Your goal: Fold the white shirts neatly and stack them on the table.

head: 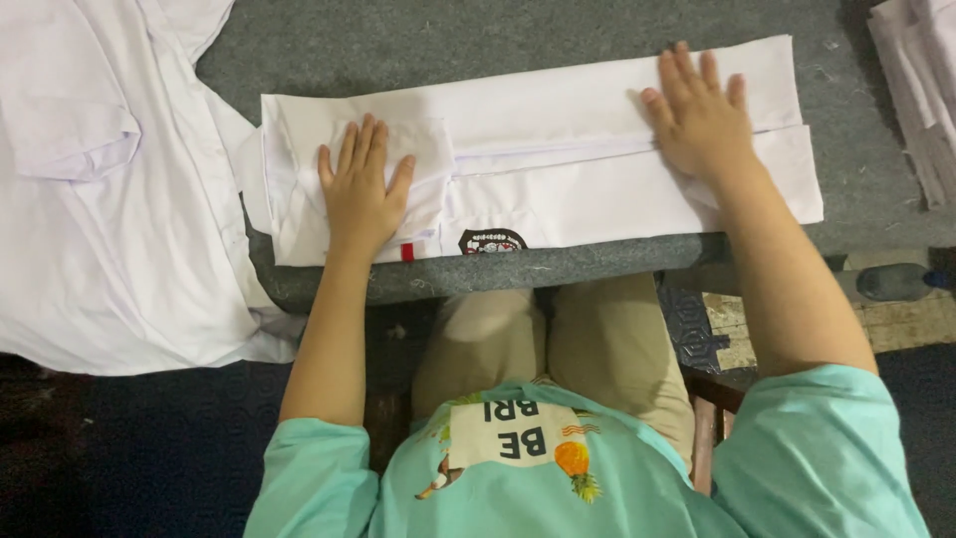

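- Left hand (pixel 360 189) lies flat, fingers spread wide, its grip holding nothing, palm pressed on the pocket end of the folded white shirt (pixel 558 164); that end sits directly under the palm, with a small red tag (pixel 406 251) just below the heel of the hand and a dark round badge (pixel 492 240) a little to its right
- The shirt runs as a long band from under the left hand across to the right hand; a lengthwise fold seam lies between the two
- Right hand (pixel 699 115) is likewise flat and open, its grip closed on nothing, pressing the far end of the shirt; cloth extends just beyond its fingertips and to its right
- Grey felt-covered desk (pixel 518 277) carries the shirt; the shirt's near edge lies close along the desk's near edge, just below both wrists
- Well left of the left hand, loose white garments (pixel 110 199) spread over the desk and hang off it; bare grey surface shows above both hands
- Far right of the right hand, a stack of white cloth (pixel 921 90) rests at the desk's corner; below it a plastic bottle (pixel 896 282) lies on the floor
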